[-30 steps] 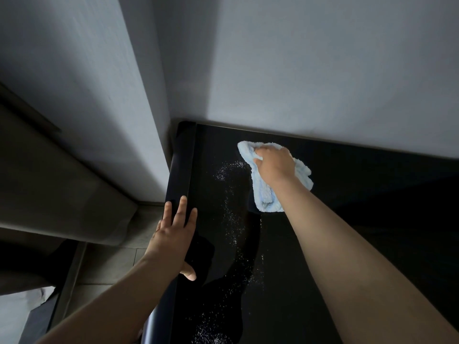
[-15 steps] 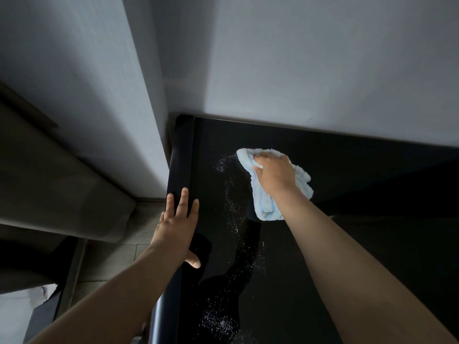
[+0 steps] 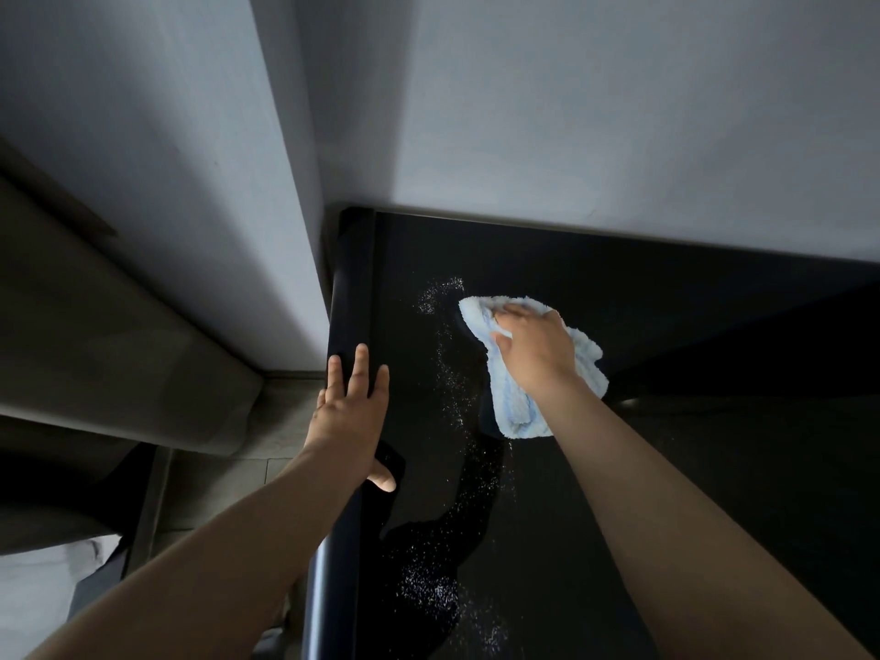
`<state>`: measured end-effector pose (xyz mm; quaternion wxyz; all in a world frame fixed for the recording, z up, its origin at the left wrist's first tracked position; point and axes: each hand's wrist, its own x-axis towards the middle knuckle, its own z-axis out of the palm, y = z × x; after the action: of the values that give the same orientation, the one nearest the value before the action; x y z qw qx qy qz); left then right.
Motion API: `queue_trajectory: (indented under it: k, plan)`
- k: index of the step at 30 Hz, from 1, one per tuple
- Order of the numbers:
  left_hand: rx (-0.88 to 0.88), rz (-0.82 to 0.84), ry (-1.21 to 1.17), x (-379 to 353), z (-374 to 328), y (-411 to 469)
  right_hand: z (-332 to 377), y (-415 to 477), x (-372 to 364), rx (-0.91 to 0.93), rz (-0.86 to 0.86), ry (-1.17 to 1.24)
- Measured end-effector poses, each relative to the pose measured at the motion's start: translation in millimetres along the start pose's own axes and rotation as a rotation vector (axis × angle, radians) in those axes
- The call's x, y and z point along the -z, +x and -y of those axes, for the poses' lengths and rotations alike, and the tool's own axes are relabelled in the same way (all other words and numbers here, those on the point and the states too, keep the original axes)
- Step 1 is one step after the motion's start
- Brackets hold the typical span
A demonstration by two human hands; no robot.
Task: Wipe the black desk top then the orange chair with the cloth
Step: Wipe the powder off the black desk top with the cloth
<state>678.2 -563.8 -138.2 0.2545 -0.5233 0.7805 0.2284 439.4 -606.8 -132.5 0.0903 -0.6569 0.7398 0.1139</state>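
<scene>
Fingers (image 3: 512,312) of your right hand (image 3: 535,352) curl down into the pale blue cloth (image 3: 516,412) and bunch a fold of it against the thumb, so the hand grips the cloth while pressing it onto the black desk top (image 3: 690,493). The cloth lies on the far left part of the desk, its long axis running near to far with a slight lean. The far tip points toward the wall (image 3: 619,111) and the desk's far left corner, and the broader end trails back toward you beside the wrist. Your right forearm reaches in from the lower right, with the wrist bent and the back of the hand up. Your left hand (image 3: 350,412) lies flat and relaxed. Its straight fingers rest on the rounded edge (image 3: 350,288) along the desk's left side, and the thumb is splayed onto the glossy top. A trail of white specks (image 3: 428,583) runs between the two hands, from just left of the cloth down to the near edge. The hand hides the cloth's middle. Both forearms are cut off by the bottom of the view, and the right side of the desk sinks into shadow too deep to read.
</scene>
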Motion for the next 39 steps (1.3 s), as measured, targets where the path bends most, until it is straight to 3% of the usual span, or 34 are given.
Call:
queue_trajectory:
  k: [23,32,39]
  plan:
    - [-0.013,-0.010,0.048,5,-1,-7,2,-75,-24,-0.035,-0.018,0.001]
    - [-0.020,0.005,0.028,9,-2,-11,7,-113,-29,0.063,0.000,-0.075]
    - [-0.028,0.013,0.021,11,-3,-12,12,-135,-35,-0.048,0.003,-0.008]
